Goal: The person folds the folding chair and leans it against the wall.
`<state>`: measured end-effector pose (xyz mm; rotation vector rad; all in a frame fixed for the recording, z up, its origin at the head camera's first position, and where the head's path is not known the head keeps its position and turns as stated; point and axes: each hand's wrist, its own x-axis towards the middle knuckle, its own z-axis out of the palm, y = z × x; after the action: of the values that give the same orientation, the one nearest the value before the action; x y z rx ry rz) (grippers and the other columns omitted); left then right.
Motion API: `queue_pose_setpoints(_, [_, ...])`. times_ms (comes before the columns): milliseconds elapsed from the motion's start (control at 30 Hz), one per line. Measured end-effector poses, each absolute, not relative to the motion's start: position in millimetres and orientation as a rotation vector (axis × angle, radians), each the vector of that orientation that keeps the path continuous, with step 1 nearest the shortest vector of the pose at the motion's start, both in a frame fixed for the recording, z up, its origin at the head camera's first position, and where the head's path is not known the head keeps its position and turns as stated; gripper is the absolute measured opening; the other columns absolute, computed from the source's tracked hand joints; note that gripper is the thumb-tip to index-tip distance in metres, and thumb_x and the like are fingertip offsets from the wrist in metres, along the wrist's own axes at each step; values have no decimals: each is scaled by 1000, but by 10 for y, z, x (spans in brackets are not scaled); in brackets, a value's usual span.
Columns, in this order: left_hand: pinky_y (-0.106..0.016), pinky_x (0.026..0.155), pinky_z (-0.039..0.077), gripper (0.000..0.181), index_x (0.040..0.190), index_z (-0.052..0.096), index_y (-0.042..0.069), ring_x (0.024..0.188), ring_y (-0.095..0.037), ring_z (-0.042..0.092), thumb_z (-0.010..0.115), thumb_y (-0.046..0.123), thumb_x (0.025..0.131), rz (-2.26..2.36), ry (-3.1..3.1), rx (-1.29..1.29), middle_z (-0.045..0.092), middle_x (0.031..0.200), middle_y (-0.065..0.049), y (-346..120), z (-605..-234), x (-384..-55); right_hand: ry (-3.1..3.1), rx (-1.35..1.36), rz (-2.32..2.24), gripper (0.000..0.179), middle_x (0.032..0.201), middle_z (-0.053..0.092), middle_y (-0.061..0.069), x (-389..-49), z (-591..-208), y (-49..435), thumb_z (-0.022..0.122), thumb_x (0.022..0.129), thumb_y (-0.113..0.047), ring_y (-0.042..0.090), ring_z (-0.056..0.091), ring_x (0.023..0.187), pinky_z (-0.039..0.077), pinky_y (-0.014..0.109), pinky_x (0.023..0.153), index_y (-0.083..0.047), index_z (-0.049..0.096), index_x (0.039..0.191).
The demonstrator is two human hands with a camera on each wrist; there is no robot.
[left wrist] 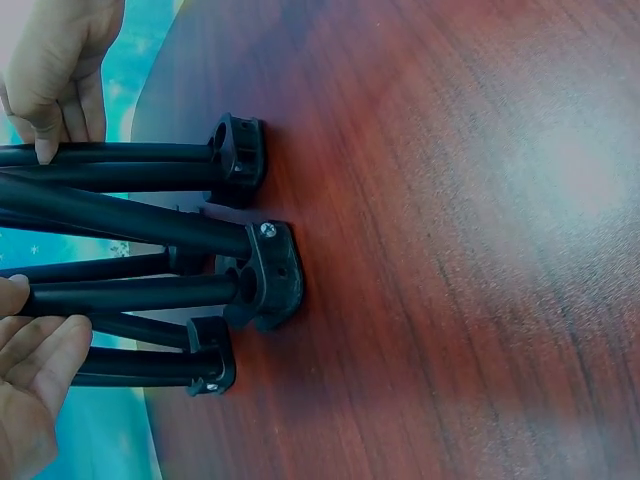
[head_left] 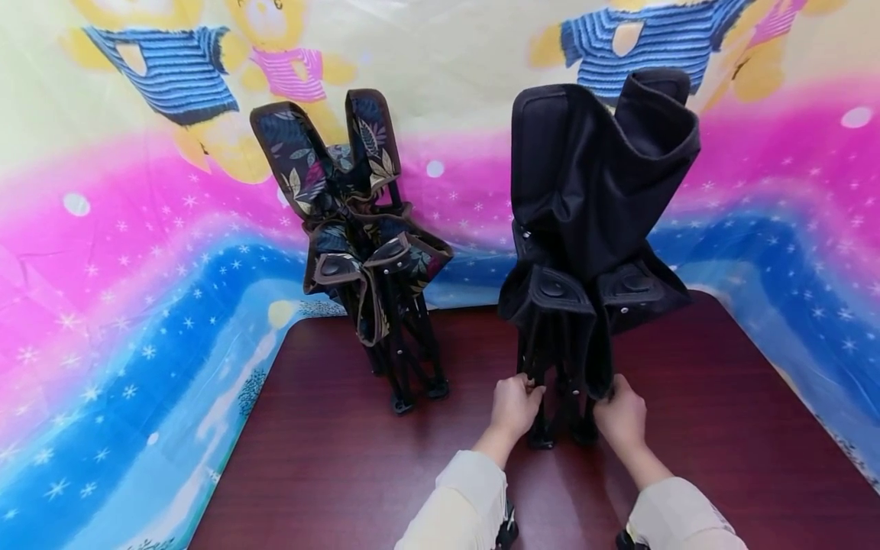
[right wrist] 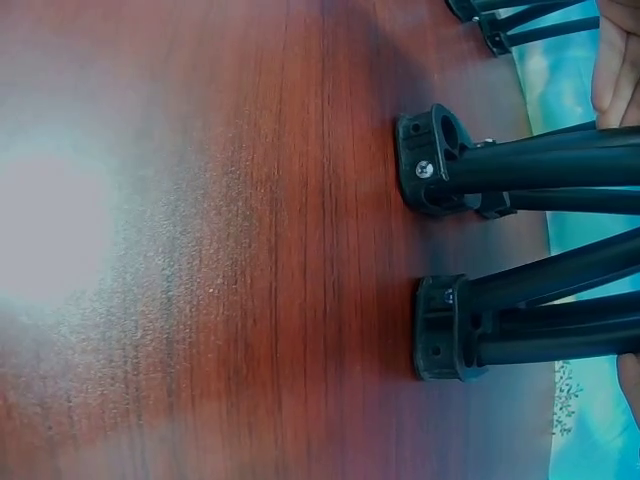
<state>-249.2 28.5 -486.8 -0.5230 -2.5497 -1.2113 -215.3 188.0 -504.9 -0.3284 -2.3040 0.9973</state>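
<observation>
A black folding chair (head_left: 584, 229), folded up, stands upright on the table in the head view. Low on its left side, my left hand (head_left: 514, 409) holds a black leg tube (left wrist: 130, 293) between thumb and fingers. My right hand (head_left: 621, 412) grips the tubes on the opposite side at about the same height. In the left wrist view, the right hand's thumb lies against a tube (left wrist: 110, 152) close to its black plastic foot (left wrist: 238, 150). The chair's feet stand at the tabletop, and its dark fabric seat hangs in folds above both hands.
A smaller folded chair (head_left: 364, 221) with leaf-patterned fabric stands to the left on the reddish-brown table (head_left: 309, 473). Behind the table hangs a colourful cloth (head_left: 454, 191) printed with bears. The table's far edge runs just behind both chairs.
</observation>
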Motion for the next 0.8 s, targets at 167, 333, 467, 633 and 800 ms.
queue_pose_setpoints(167, [-11, 47, 38, 19, 60, 55, 10, 53, -2, 52, 65, 14, 76, -1157, -2556, -525, 59, 58, 2, 287, -4855, -2552, -2282, -316, 969, 7, 53, 47, 8, -2209, -5059, 1853, 49, 71, 6, 27, 46, 51, 36, 41, 47, -1, 49, 70])
queue_pose_setpoints(333, [-12, 45, 35, 29, 54, 45, 13, 49, -1, 45, 65, 13, 75, -1119, -2549, -513, 52, 51, 7, 291, -4850, -2629, -2272, -308, 991, 10, 67, 58, 16, -2272, -5058, 1825, 48, 74, 6, 31, 53, 60, 40, 44, 54, 2, 55, 80])
queue_pose_setpoints(467, [-11, 44, 33, 35, 51, 38, 15, 48, 0, 40, 66, 12, 73, -1122, -2560, -499, 48, 48, 9, 290, -4848, -2678, -2287, -316, 1005, 10, 71, 59, 18, -2318, -5061, 1802, 50, 76, 5, 32, 55, 64, 41, 44, 57, 4, 56, 83])
queue_pose_setpoints(633, [-13, 44, 33, 37, 50, 37, 14, 47, -3, 39, 65, 12, 75, -1113, -2581, -491, 45, 48, 9, 296, -4823, -2743, -2292, -340, 1007, 8, 74, 60, 19, -2388, -5054, 1779, 53, 78, 2, 32, 55, 68, 41, 43, 60, 3, 56, 85])
queue_pose_setpoints(800, [-16, 46, 37, 28, 52, 49, 11, 49, -6, 43, 64, 14, 76, -1113, -2604, -443, 47, 50, 7, 322, -4794, -2790, -2284, -351, 1031, 9, 77, 60, 20, -2450, -5032, 1765, 55, 79, -1, 34, 56, 71, 41, 44, 62, 4, 56, 86])
